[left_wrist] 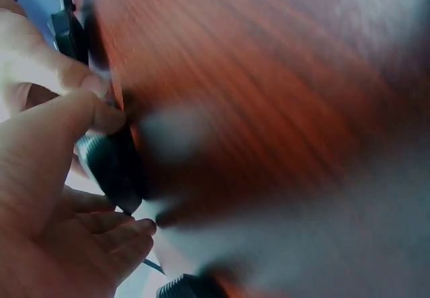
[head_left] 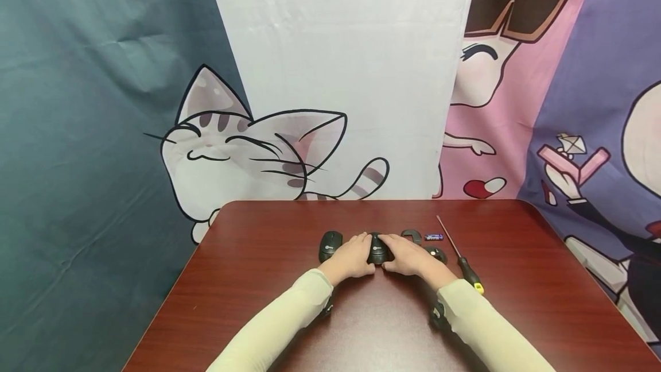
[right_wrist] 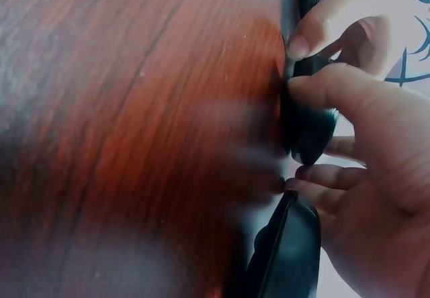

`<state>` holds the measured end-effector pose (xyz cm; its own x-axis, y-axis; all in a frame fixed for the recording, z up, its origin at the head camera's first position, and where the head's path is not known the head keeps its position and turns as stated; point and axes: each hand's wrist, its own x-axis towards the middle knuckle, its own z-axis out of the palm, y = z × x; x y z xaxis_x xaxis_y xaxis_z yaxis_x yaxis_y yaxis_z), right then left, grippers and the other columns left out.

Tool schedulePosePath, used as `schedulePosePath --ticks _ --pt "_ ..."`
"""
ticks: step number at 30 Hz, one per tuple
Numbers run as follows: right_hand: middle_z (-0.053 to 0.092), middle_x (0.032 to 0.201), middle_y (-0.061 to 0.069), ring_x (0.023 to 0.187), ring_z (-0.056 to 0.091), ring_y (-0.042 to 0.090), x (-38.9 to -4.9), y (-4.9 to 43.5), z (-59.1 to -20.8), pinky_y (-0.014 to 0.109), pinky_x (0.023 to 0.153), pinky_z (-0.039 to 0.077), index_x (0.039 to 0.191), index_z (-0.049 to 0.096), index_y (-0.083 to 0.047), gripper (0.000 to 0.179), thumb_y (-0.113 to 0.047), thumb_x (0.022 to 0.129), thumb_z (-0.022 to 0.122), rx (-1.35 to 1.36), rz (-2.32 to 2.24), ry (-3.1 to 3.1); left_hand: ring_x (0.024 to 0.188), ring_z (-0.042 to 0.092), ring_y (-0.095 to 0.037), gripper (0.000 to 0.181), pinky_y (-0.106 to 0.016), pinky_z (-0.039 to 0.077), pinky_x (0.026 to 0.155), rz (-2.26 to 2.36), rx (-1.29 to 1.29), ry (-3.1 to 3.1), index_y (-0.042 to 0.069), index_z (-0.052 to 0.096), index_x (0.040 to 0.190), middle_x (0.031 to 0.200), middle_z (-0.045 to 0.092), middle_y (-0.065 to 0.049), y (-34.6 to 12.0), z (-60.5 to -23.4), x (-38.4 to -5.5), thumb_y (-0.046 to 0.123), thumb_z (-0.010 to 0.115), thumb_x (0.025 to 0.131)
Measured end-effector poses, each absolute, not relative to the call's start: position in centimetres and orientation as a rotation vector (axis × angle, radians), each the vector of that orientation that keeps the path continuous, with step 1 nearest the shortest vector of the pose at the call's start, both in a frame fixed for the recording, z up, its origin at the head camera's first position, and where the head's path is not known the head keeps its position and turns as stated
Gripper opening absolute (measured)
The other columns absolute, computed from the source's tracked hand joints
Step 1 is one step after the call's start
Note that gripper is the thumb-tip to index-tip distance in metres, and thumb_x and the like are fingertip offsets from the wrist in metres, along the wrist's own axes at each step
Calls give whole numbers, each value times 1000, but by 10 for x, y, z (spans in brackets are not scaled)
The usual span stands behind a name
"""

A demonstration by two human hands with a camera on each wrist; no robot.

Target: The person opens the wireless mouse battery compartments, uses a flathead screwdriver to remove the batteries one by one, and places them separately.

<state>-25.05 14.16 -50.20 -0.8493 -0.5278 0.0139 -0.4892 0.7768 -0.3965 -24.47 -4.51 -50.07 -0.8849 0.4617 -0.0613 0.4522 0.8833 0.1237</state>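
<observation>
A black computer mouse (head_left: pixel 378 251) lies on the table between both hands. My left hand (head_left: pixel 353 258) holds its left side, with the thumb at the near edge and the fingers towards the far end. From the opposite side my right hand (head_left: pixel 407 255) holds the same mouse, its thumb close to the left thumb. In the left wrist view the mouse (left_wrist: pixel 111 167) sits between thumb and fingers, and the right wrist view shows the mouse (right_wrist: pixel 310 120) likewise. Fingers cover much of its sides.
A second black mouse (head_left: pixel 330 244) stands just left of my left hand. Beyond my right hand lie a dark curved cover (head_left: pixel 412 236), a blue battery (head_left: pixel 434 237) and a black rounded part (head_left: pixel 437 254) partly behind the wrist. A screwdriver (head_left: pixel 467 271) with a black and yellow handle lies farther right.
</observation>
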Motion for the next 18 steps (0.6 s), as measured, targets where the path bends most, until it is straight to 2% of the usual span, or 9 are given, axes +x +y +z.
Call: schedulePosePath --ticks 5,9,13,18 --pt "58 137 23 125 58 36 -253 142 -505 52 102 53 143 51 3 67 -22 85 73 -869 -683 2890 141 46 -28 76 -36 43 116 233 667 2974 -4 39 151 153 46 -18 -43 -504 -245 28 71 90" --pt "61 133 21 121 61 35 -252 142 -505 52 99 54 141 54 0 60 -23 88 72 -865 -711 2947 137 51 -26 66 -37 47 113 365 669 3005 -3 43 149 150 50 -16 -45 -502 -246 23 68 94" --pt "66 125 17 110 66 31 -250 144 -500 49 91 58 136 60 -6 50 -21 90 73 -853 -794 3064 126 60 -24 54 -38 54 104 560 734 3036 1 50 145 142 58 -13 -50 -491 -244 21 65 98" --pt "69 117 9 100 68 25 -243 147 -486 44 83 60 124 68 -13 35 -17 90 77 -946 -1033 3155 108 67 -15 41 -33 59 89 831 804 2999 11 56 137 126 67 -5 -59 -472 -238 31 62 102"
